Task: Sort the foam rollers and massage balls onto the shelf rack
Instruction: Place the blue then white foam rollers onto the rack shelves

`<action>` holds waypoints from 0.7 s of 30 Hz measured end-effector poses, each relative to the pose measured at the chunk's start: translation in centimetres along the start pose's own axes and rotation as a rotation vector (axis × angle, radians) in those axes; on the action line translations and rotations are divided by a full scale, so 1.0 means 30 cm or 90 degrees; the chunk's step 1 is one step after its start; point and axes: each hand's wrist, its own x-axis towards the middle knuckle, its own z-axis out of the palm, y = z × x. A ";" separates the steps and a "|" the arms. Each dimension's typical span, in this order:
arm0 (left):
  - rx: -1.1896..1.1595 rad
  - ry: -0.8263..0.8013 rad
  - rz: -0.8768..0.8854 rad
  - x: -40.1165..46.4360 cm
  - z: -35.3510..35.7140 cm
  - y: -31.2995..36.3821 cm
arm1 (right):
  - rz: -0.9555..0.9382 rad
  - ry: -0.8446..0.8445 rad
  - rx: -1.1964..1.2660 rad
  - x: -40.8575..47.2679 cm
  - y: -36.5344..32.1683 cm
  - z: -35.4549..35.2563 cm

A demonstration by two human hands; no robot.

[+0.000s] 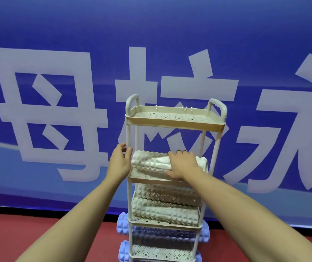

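Behind the shelf rack point(174, 121) hung a blue banner point(57, 31). Both hands lay flat and open, left hand point(120, 161) and right hand point(184, 164) steadying a white foam roller point(151, 161) so it stayed put.

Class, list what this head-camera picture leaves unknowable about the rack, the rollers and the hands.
- Shelf rack: its bottom is cut off by the lower edge of the head view.
- Purple rollers: their count is unclear behind the trays.
- White roller: its right part is covered by the right hand.
- Left hand: roller contact is unclear.

White knobbly roller point(151, 162); beige perforated rack point(174, 121).
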 end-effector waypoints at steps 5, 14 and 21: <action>0.105 0.046 0.025 0.056 0.018 -0.011 | -0.004 -0.050 0.040 0.073 0.014 0.086; 0.202 0.106 0.079 0.071 0.049 -0.037 | 0.071 -0.078 0.145 0.197 0.069 0.182; 0.192 0.098 0.070 0.068 0.051 -0.025 | 0.084 -0.093 0.261 0.228 0.103 0.233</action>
